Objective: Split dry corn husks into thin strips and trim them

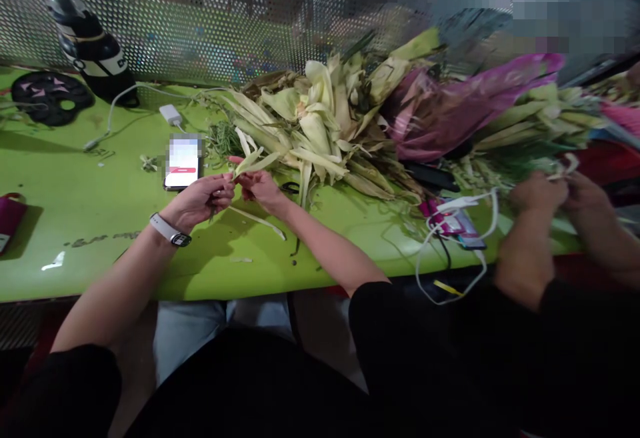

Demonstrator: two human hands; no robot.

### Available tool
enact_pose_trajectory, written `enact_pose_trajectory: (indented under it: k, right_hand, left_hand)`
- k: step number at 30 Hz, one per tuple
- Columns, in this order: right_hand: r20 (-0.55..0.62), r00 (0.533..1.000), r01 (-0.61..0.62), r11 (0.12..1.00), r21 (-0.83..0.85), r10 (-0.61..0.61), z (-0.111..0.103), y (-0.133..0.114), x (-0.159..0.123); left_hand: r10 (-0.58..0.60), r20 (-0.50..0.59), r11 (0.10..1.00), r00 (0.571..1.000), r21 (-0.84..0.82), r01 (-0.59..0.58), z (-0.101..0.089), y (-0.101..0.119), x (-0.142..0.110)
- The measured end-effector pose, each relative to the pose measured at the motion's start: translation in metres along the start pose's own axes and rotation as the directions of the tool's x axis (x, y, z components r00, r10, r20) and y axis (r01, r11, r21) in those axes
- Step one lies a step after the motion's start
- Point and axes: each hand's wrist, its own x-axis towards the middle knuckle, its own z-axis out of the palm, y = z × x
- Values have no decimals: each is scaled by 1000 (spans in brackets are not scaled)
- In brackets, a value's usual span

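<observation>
Pale green corn husk strips rise in a small bundle between my two hands, above the green table. My left hand is closed around the lower end of the bundle, with a wristwatch on that wrist. From the other side, my right hand pinches the same strips with its fingertips. A small pinkish piece shows at the bundle's left side; its kind I cannot make out. Just behind my hands lies a big heap of corn husks. One loose strip rests on the table below them.
A lit phone stands behind my left hand, with a white cable and adapter beyond. Further left are a dark bottle and a black mask. Rightward are a pink plastic bag, tangled cables and a co-worker's hands.
</observation>
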Motion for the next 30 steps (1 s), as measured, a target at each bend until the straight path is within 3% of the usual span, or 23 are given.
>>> enact_pose_trajectory:
  k: [5,8,11,14,17,21,23,25,28,30]
  right_hand:
    - [-87,996,24,993,-118,-34,-2,9,5]
    - [-25,1000,-6,978,-210,1,-3,6,0]
    - [43,999,15,944,-329,0,-3,-10,-10]
    - [67,998,36,907,-420,-9,-2,-32,-20]
    - [58,994,-66,929,-365,93,2,-45,-24]
    - [68,977,-168,922,-348,204,11,-39,-25]
    - [52,993,-72,893,-444,105,14,-35,-27]
    - [27,994,103,800,-592,-108,13,-36,-30]
    - [6,922,259,603,-755,-388,9,-41,-30]
    - [8,891,291,556,-779,-454,6,-42,-29]
  left_hand:
    - [63,-7,997,998,49,-63,-5,0,2]
    - [166,-64,979,984,129,-156,-9,-1,5]
    - [284,-157,931,946,280,-233,-10,-4,7]
    - [380,-175,862,909,425,-278,-8,-7,6]
    - [435,-148,806,888,504,-311,-7,-10,6]
    - [489,-171,774,856,537,-335,-9,-15,10]
    - [519,-190,746,833,577,-334,-11,-18,14]
    - [568,-175,692,804,631,-351,-14,-19,17]
    - [634,-89,566,768,730,-383,-16,-19,16]
    - [653,-36,485,756,787,-382,-13,-18,13]
